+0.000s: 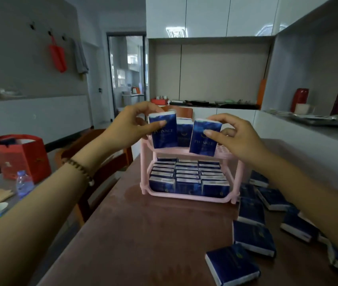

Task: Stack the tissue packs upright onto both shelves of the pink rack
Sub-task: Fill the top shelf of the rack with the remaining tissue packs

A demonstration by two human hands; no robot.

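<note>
View: one head-worn wide-angle camera.
Facing: forward and down along the counter [143, 234] toward the pink rack [176, 151].
Nearness: close; left hand [131, 122] and right hand [240, 137] at mid-frame, forearms entering from the lower corners.

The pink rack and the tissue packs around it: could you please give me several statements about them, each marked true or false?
1. The lower shelf of the pink rack is filled with lower-shelf packs. True.
2. The left hand is empty. False: it pinches the left pack at the upper shelf.
3. The right hand holds the right pack at the upper shelf. True.
4. Nothing stands between the two held packs. False: a middle pack stands between them on the upper shelf.
5. The table bears no packs. False: loose packs lie flat on it, to the right of the rack.
</note>
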